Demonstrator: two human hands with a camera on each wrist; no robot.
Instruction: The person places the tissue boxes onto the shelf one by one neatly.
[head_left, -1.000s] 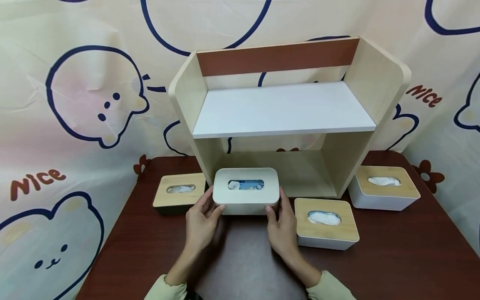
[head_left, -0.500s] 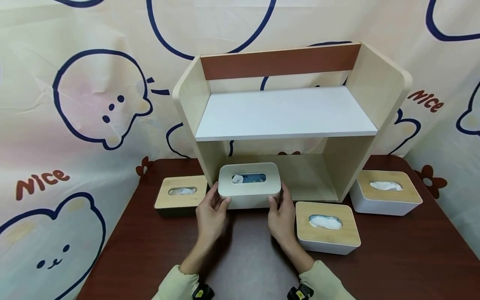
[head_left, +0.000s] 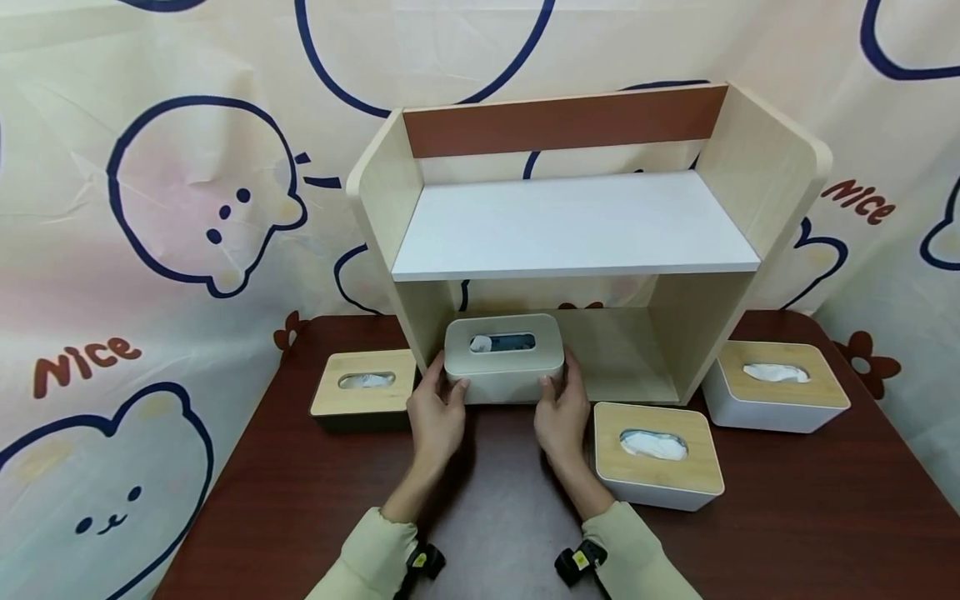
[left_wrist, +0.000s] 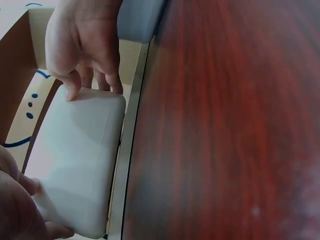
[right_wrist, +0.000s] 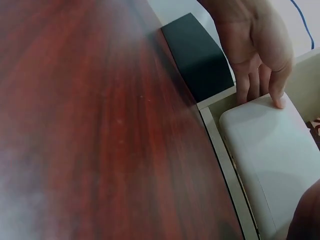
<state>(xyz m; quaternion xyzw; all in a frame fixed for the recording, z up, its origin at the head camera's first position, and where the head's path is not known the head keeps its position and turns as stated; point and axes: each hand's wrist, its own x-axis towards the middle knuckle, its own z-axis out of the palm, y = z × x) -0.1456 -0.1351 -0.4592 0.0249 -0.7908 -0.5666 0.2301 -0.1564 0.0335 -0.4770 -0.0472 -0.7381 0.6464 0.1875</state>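
A pale grey-white tissue box with an oval slot in its lid stands at the front left of the shelf unit's lower compartment. My left hand grips its left end, thumb on the front face. At the other end my right hand holds it the same way. The box's front face fills much of the left wrist view, just above the unit's front edge. In the right wrist view the fingers of the far hand reach behind the box's end, partly hidden.
Left of the unit sits a dark tissue box with a wooden lid. A white wood-lidded tissue box stands in front at the right, another white box beyond it. The white upper shelf overhangs the lower compartment. Dark red table.
Both hands have carried the pale tissue box away from me and slightly right, further into the lower compartment. The other tissue boxes have stayed in place.
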